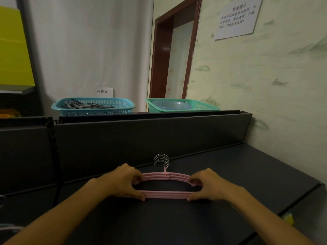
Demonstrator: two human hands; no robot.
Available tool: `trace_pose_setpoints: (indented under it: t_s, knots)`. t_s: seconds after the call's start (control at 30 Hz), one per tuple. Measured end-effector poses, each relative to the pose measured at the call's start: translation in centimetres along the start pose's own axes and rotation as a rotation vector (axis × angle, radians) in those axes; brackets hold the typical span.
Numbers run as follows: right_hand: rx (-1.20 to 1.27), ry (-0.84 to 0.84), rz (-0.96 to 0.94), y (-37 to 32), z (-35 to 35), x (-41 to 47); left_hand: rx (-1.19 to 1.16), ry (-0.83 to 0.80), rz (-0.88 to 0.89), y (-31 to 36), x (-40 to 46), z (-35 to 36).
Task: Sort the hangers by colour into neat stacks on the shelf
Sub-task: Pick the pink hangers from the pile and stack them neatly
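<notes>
Pink hangers (165,194) lie stacked flat on the dark shelf (247,174), hooks pointing to 12 o'clock. Left hand (123,183) at 9 o'clock, right hand (207,185) at 3, fingers and thumbs pinching both ends, likely squaring the stack's edges.

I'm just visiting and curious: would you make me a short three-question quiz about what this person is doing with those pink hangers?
1. True or false: the left hand and the right hand hold opposite ends of the pink hangers.
2. Where do the metal hooks point? A) towards the person B) away, towards the shelf back panel
3. Fill in: the blue basket stands to the ____ of the green basket.

Key: 1 true; 2 B; 3 left
</notes>
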State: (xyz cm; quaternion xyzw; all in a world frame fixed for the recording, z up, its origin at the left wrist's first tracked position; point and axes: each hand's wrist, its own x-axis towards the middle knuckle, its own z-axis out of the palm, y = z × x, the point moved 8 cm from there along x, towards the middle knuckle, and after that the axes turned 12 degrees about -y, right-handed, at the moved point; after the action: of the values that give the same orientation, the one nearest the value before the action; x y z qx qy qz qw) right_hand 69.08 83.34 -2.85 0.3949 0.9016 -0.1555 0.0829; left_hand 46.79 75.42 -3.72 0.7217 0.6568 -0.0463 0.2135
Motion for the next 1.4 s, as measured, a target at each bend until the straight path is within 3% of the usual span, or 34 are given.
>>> trace_pose_setpoints:
  t_s: [0.43, 0.67, 1.03, 1.4]
  knots:
    - [0.006, -0.008, -0.041, -0.1, 0.2, -0.2, 0.017, -0.033, 0.067, 0.2, 0.3, 0.2]
    - [0.035, 0.122, -0.168, -1.6, -1.4, 1.0, 0.033, 0.126, 0.175, 1.7, 2.2, -0.9]
    - [-0.084, 0.187, -0.309, -2.4, -0.4, 3.5, -0.001, 0.197, 0.306, 3.1, 4.6, -0.7]
    - [-0.08, 0.206, -0.342, -2.3, -0.4, 4.0, 0.022, 0.224, 0.266, 2.9, 5.2, -1.0]
